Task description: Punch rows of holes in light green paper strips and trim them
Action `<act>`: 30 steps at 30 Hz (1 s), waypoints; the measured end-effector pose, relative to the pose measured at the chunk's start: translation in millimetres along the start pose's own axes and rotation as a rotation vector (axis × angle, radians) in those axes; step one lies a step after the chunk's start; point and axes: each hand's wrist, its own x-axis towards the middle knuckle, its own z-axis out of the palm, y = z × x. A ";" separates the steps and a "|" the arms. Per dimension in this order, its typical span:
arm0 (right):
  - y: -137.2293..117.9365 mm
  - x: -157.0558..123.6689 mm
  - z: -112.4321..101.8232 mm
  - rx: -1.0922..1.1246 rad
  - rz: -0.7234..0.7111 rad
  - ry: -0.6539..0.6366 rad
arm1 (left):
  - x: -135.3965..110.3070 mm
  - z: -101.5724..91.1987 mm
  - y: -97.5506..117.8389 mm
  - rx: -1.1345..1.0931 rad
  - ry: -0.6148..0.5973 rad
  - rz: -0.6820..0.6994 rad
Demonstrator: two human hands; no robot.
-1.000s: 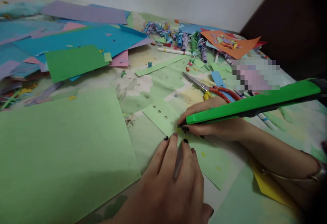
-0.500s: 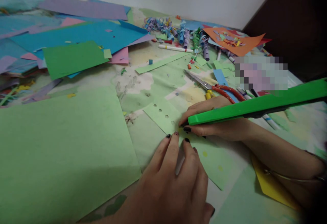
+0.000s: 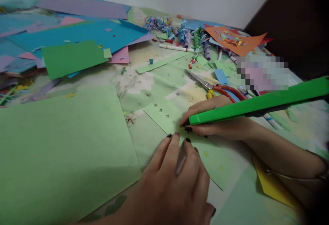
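Observation:
My right hand (image 3: 213, 124) is wrapped round a long bright green tool (image 3: 257, 104) with a black underside, its kind not clear. The tool's dark front end is near the fingertips, over a light green paper strip (image 3: 161, 117). Several small round marks run in a row along the strip's far part. Paler yellow dots show on its near part. My left hand (image 3: 177, 180) lies open across the strip, fingertips resting on it just below the right fingers. The middle of the strip is hidden by both hands.
A large light green sheet (image 3: 59, 153) lies at left. Red-handled scissors (image 3: 208, 85) rest beyond my right hand. Curled paper tubes (image 3: 183, 35), a white marker (image 3: 176, 48) and an orange sheet with scraps (image 3: 241, 45) lie farther back. Blue paper (image 3: 84, 36) is at back left.
Both hands and the green tool hold almost the same place. The view has shifted very slightly.

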 end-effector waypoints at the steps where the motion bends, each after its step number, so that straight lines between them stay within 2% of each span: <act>1: 0.1 -0.1 0.2 0.002 0.012 -0.001 | 0.1 -0.1 -0.1 -0.001 -0.004 -0.001; 13: 3.7 0.5 -1.9 -0.067 -0.107 -0.044 | -1.0 1.1 0.7 0.005 -0.026 0.004; 19: 1.8 -0.3 -1.5 -0.082 -0.066 -0.024 | -1.0 0.0 2.2 0.022 -0.157 0.032; 23: 1.1 0.4 -0.8 -0.113 -0.093 -0.009 | -3.6 -0.6 3.3 0.036 -0.133 0.025; 30: 0.8 0.4 -0.4 -0.137 -0.035 0.004 | -3.9 -0.4 1.2 0.049 -0.107 0.035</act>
